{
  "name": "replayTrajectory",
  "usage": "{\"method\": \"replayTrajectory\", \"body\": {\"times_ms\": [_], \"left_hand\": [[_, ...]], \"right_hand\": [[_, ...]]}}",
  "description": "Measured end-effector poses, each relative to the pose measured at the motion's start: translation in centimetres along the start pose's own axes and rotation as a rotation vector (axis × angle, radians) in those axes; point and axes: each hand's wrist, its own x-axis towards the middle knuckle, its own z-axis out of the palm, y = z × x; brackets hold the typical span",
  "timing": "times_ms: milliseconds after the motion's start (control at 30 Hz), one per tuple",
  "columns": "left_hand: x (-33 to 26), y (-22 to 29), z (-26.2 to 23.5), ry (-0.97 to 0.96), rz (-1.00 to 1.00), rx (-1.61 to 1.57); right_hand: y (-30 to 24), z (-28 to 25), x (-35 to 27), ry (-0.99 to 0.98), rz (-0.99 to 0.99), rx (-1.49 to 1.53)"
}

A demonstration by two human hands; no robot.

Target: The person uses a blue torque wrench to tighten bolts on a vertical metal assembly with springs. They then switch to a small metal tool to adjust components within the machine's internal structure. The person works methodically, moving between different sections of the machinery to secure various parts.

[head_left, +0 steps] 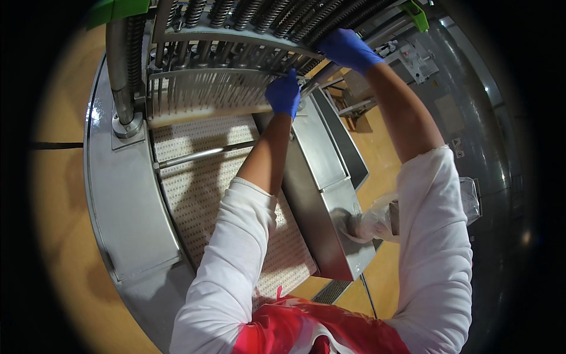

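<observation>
Both my hands wear blue gloves. My left hand reaches into a steel machine and presses on the lower edge of a comb-like row of thin metal pins, right above a pale bar. My right hand is higher and to the right, fingers closed on the edge of the upper steel frame that carries several dark coil springs. Whether the left hand grips anything is hidden by its back.
A white perforated conveyor belt runs under the pins, crossed by a steel rod. A steel housing stands to the right, a steel side plate and post to the left. The floor is yellow.
</observation>
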Motion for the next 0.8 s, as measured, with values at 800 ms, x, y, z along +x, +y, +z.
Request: {"method": "replayTrajectory", "body": {"times_ms": [800], "left_hand": [[0.3, -0.6, 0.5, 0.009, -0.120, -0.061]], "right_hand": [[-0.9, -0.2, -0.6, -0.096, 0.514, 0.830]]}}
